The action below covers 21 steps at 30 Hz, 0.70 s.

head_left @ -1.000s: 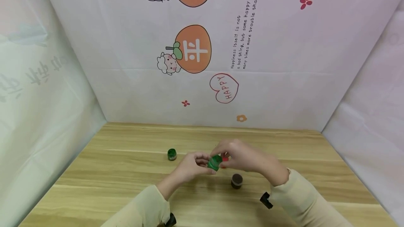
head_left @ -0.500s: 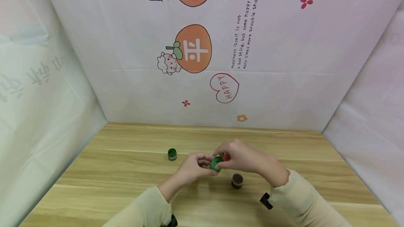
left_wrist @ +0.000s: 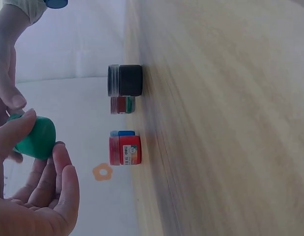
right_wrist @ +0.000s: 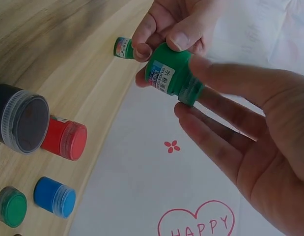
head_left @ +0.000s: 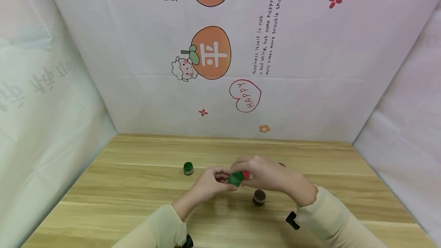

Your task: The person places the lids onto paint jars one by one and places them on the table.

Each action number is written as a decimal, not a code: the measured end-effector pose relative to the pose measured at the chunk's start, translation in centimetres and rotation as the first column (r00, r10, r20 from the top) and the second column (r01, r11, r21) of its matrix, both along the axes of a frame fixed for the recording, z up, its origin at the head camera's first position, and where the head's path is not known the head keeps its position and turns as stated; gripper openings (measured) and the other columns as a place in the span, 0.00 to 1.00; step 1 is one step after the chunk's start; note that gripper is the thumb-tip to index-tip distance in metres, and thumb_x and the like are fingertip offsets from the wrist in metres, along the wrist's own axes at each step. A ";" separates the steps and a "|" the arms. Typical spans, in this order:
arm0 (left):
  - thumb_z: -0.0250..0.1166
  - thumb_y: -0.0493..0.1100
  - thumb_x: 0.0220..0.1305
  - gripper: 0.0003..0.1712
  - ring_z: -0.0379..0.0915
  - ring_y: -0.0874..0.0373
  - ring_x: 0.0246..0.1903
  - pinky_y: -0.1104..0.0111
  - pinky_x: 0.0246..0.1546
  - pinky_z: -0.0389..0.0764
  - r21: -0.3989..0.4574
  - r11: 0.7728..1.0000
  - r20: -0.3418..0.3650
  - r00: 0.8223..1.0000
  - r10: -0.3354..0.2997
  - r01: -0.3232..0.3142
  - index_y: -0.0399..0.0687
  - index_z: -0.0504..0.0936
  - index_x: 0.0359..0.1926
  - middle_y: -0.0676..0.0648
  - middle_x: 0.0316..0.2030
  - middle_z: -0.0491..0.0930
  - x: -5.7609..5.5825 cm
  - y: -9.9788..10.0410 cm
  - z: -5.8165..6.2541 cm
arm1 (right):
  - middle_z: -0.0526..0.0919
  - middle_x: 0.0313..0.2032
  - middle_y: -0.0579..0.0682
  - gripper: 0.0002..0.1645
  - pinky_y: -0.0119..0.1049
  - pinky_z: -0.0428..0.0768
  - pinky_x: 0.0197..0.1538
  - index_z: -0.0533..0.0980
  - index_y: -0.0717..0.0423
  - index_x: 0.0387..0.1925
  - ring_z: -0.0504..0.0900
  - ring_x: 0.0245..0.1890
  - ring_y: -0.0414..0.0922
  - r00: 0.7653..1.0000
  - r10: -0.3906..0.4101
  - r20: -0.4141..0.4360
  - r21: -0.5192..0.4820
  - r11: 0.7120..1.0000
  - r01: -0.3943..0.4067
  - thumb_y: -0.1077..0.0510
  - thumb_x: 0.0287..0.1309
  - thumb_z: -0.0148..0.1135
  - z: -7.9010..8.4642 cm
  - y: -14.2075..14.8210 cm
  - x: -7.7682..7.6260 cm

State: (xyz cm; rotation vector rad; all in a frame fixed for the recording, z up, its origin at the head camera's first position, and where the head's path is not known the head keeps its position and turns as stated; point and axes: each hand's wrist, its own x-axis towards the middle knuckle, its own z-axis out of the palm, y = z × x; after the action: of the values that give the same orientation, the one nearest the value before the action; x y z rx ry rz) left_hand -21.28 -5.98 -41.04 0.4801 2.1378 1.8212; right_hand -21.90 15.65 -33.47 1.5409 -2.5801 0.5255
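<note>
My left hand holds a green gouache paint jar above the table, its body between thumb and fingers. The right hand is at the jar's lid end. In the right wrist view, the jar lies tilted with its printed label showing. There the right thumb and fingers pinch the see-through lid, while the left hand grips the body from the other side. The left wrist view shows the jar on the left fingertips, the right hand partly over its lid.
On the wooden table stand a small green jar, a dark jar and a red jar. The right wrist view adds a blue jar and another green-lidded jar. A printed white sheet rises behind.
The right hand's fingers have shifted around the lid and the wrist has turned slightly. More of the red jar shows, and a brownish-red piece appears behind the right hand. The left hand barely moved.
</note>
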 end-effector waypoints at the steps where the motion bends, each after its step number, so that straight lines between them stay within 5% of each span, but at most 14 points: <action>1: 0.77 0.37 0.59 0.22 0.82 0.57 0.45 0.64 0.48 0.82 0.001 1.000 -0.001 1.000 0.000 0.000 0.38 0.84 0.54 0.49 0.43 0.86 0.0 0.0 0.0 | 0.86 0.47 0.50 0.19 0.32 0.83 0.47 0.85 0.59 0.49 0.85 0.46 0.43 1.000 0.016 0.006 -0.004 1.000 -0.016 0.65 0.54 0.78 0.0 0.0 0.0; 10: 0.77 0.37 0.59 0.22 0.80 0.57 0.45 0.63 0.49 0.82 -0.013 1.000 0.007 1.000 -0.004 0.004 0.38 0.83 0.54 0.49 0.44 0.85 0.2 0.2 0.0 | 0.84 0.36 0.46 0.14 0.25 0.76 0.30 0.86 0.61 0.47 0.73 0.27 0.32 0.992 -0.097 0.077 0.028 0.995 0.096 0.59 0.62 0.73 0.1 -0.2 0.2; 17: 0.77 0.37 0.59 0.23 0.81 0.57 0.46 0.63 0.49 0.82 -0.002 1.000 0.016 1.000 -0.017 0.017 0.37 0.83 0.54 0.49 0.45 0.85 0.2 0.2 -0.1 | 0.87 0.41 0.49 0.17 0.27 0.78 0.32 0.86 0.58 0.48 0.80 0.30 0.35 0.982 -0.188 0.022 0.079 0.980 0.185 0.51 0.66 0.70 -0.4 -0.5 0.4; 21: 0.77 0.38 0.60 0.23 0.80 0.56 0.46 0.62 0.50 0.82 -0.018 1.000 0.009 1.000 -0.008 0.009 0.37 0.83 0.55 0.48 0.45 0.84 0.1 0.0 -0.2 | 0.86 0.44 0.49 0.19 0.27 0.79 0.35 0.84 0.59 0.52 0.79 0.32 0.34 0.989 -0.125 0.080 0.031 0.992 0.123 0.54 0.62 0.74 -0.1 -0.1 0.1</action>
State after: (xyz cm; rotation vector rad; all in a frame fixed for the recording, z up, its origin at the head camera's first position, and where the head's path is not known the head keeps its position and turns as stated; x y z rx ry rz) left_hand -21.23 -6.01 -41.24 0.4752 2.1411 1.7949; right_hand -21.77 15.51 -33.59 1.3819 -2.7326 0.5553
